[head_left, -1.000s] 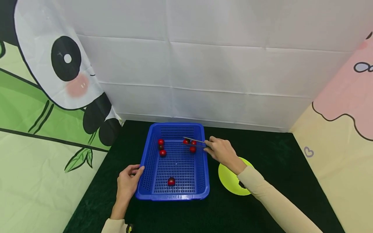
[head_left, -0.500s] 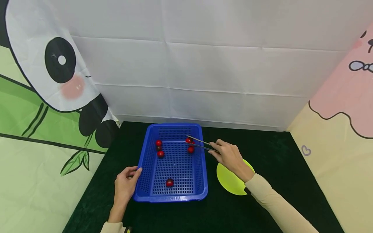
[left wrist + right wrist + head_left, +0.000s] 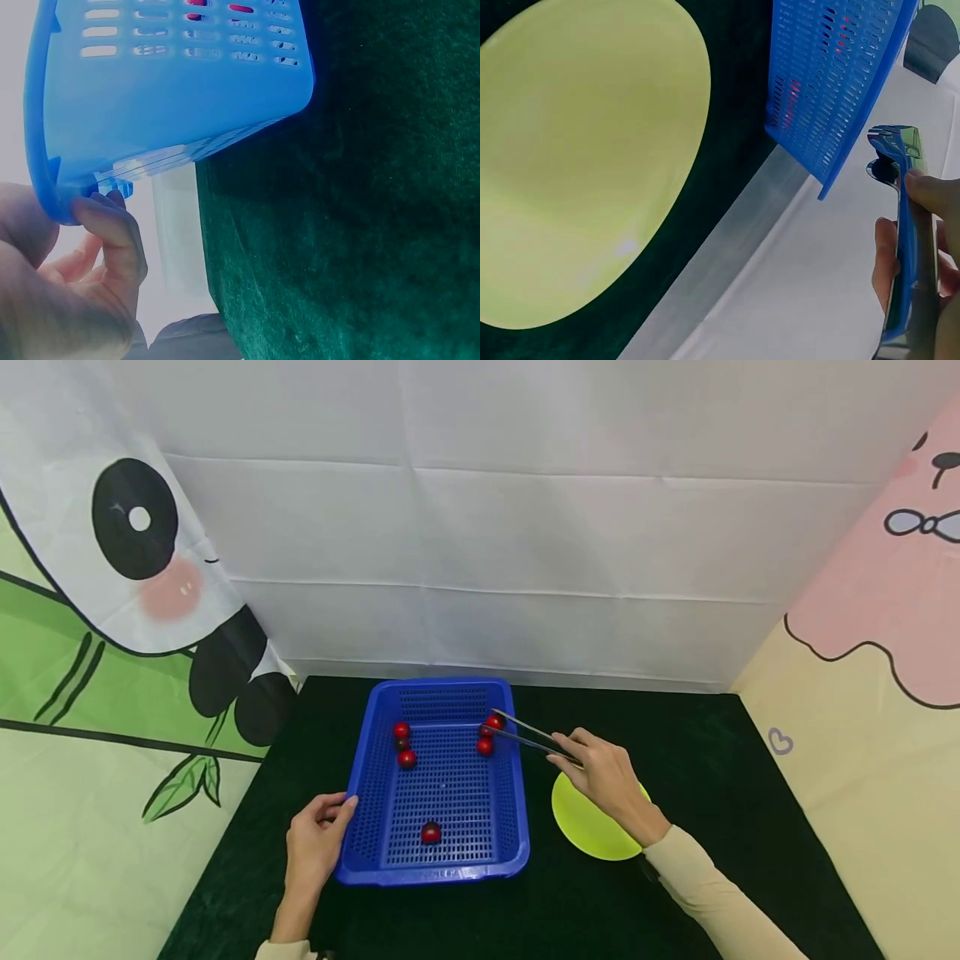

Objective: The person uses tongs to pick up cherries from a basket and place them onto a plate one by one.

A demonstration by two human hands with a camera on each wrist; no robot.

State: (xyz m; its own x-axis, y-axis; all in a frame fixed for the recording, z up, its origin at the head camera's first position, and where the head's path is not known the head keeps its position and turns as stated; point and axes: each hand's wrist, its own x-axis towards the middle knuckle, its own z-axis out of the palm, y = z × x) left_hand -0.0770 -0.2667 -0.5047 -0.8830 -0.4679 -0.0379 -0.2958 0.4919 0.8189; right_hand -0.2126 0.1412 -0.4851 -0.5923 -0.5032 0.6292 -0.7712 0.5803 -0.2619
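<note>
In the head view my left hand grips the left rim of a blue plastic basket; the left wrist view shows thumb and fingers pinching the basket rim. My right hand holds metal tongs, also seen in the right wrist view as shiny tongs. The tong tips are over the basket's right side, around a red cherry tomato. Another tomato sits just below it, with one more partly hidden by the lower tong arm. At the left is a row with a red tomato; a single dark-red tomato lies near the front.
A yellow-green plate stands right of the basket, partly under my right forearm. Dark green cloth covers the table. A white curtain hangs behind, with printed cartoon sheets at both sides.
The tongs have shifted right within the basket, and the tomato between their tips has moved right with them, toward the side wall. My left hand stays on the rim. The whole view has drifted slightly.
</note>
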